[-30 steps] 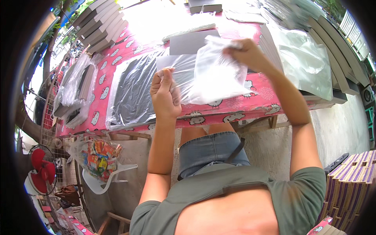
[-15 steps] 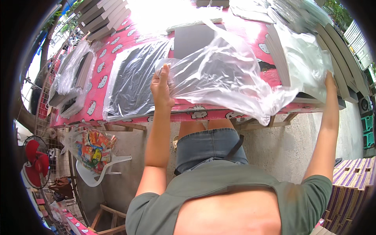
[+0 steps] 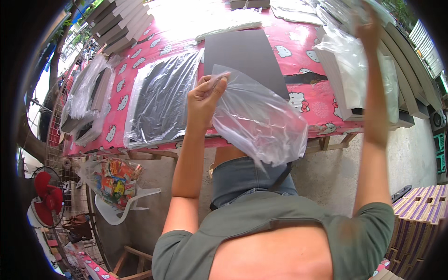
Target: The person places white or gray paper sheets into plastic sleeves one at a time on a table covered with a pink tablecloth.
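A clear plastic bag hangs from my left hand, pinched at its upper corner between thumb and fingers. The bag droops over the table's front edge, partly in front of a flat dark grey panel. To the left of that hand lies a dark panel wrapped in clear plastic. My right hand is raised at the far right, over the plastic bags and next to the grey panels stacked there. Motion smears its fingers, so their state is unclear.
The pink patterned tablecloth covers the table. Stacked grey panels stand far left, plastic-covered panels at the left edge, and more panels with white plastic at right. Below are a white chair, red fan and stacked cartons.
My right hand has let go of the bag's far side and swung up and away to the far right. The bag now dangles from my left hand, which has shifted slightly right.
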`<state>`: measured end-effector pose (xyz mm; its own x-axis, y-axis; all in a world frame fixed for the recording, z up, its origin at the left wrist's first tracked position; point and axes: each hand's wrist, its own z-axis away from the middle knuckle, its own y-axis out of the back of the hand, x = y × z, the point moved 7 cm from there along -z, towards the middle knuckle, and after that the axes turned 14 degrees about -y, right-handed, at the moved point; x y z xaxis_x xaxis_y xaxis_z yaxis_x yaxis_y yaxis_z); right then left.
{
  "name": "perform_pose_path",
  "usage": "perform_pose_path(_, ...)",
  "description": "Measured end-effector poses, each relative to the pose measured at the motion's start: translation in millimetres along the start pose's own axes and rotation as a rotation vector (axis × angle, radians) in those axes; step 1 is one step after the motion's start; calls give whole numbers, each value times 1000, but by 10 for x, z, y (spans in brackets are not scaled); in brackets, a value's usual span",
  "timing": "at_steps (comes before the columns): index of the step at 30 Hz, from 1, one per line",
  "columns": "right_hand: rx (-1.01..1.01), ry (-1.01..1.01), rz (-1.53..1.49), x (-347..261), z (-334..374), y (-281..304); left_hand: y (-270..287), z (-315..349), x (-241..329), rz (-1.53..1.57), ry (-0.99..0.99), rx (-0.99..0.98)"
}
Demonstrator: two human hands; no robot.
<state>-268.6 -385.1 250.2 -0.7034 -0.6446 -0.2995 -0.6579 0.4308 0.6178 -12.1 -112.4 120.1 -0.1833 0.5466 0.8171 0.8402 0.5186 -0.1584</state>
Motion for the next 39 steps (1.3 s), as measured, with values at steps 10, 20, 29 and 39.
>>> perform_pose_path(10,-841,-608,-975,-1224,1834,-1041,447,141,-49,286,-20,529)
perform_pose_path(20,-681,-595,-890,-1035,2131,-798,523,193,7,232,67,584)
perform_pose_path(29,-538,-556,-794,-720,2009,-782,769,169,-267,166,-48,658)
perform_pose_path(39,-160,-462,-1301,-560,1803,-562,320,419,-331,465,125,206)
